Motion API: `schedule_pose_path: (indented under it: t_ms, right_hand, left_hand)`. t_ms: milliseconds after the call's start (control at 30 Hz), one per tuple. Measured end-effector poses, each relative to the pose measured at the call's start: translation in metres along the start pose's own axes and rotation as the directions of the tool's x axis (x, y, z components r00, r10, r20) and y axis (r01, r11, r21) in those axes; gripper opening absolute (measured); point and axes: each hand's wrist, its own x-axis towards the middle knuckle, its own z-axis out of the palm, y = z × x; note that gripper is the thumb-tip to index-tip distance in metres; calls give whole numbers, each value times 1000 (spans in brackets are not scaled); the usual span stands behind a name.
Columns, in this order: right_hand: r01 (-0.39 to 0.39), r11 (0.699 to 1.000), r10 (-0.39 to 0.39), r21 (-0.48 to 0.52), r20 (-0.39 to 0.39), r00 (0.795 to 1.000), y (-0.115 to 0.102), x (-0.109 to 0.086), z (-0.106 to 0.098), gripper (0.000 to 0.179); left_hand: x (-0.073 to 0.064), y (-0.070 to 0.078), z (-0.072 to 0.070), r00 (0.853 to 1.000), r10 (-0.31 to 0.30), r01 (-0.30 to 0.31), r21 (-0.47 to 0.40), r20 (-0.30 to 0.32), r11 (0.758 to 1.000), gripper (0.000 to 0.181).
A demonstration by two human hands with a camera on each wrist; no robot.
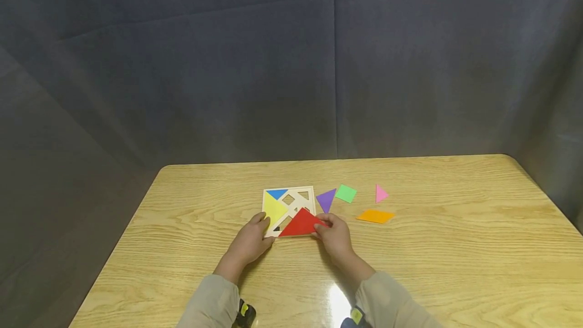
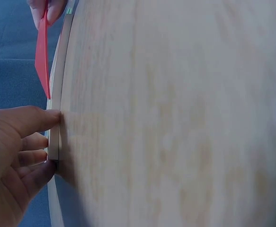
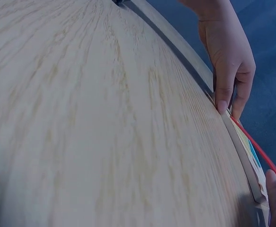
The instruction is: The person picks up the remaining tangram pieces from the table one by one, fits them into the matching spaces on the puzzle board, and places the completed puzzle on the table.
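Note:
In the head view, a light wooden tangram board (image 1: 291, 207) lies on the table. A yellow triangle (image 1: 274, 208) and a blue triangle (image 1: 277, 194) sit in its left side; several cut-out openings show bare. My left hand (image 1: 248, 241) grips the board's near left corner, thumb on the near edge and fingers along the left edge. My right hand (image 1: 337, 238) pinches a large red triangle (image 1: 300, 224) by its right corner. That triangle overlaps the board's near right part; in the left wrist view the red triangle (image 2: 41, 56) stands tilted above the board's edge (image 2: 56, 94).
Right of the board lie a purple triangle (image 1: 326, 200), a green square (image 1: 346, 193), a pink triangle (image 1: 381, 194) and an orange parallelogram (image 1: 375, 216). Beneath is a wood-grain table (image 1: 455, 247), with a dark cloth (image 1: 250, 65) hanging behind it.

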Motion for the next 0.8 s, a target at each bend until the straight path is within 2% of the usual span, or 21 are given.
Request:
schedule_pose_path:
  t_ms: [467, 800]
  right_hand:
    - [21, 1000, -21, -3, -15, 1000, 2, -1, 7, 21]
    - [7, 1000, -7, -9, -28, 1000, 0, 0, 14, 21]
  left_hand:
    - [1, -1, 1, 1000, -19, 19, -11, 7, 1000, 48]
    - [1, -2, 2, 1000, -10, 10, -15, 2, 1000, 48]
